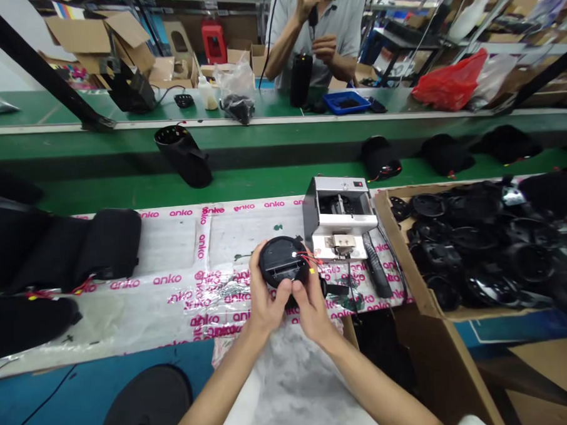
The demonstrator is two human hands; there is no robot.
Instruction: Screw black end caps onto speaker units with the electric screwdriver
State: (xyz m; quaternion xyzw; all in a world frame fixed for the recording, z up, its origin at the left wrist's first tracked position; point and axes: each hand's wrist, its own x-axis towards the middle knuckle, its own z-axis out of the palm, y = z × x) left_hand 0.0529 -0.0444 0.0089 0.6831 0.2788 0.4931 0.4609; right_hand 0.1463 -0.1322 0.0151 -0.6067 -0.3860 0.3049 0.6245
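Between my two hands is a round black plastic part (280, 258), with red wires and a yellow connector at its right side. My left hand (264, 291) grips its left edge. My right hand (310, 299) wraps round the right edge, and both thumbs press on the near rim. What lies under the part is mostly hidden. Just beyond my right hand stands a silver metal machine (343, 219) with an open top. A black-handled tool (377, 268) lies beside it on the table covered with printed wrap (172, 242).
To the right, a cardboard box (422, 281) holds many black plastic parts. Black padded cylinders (111, 245) lie at left. On the green conveyor (263, 179) stands a black cylinder (184, 157). Across the bench, a person (320, 35) holds a screwdriver over another cylinder (301, 80).
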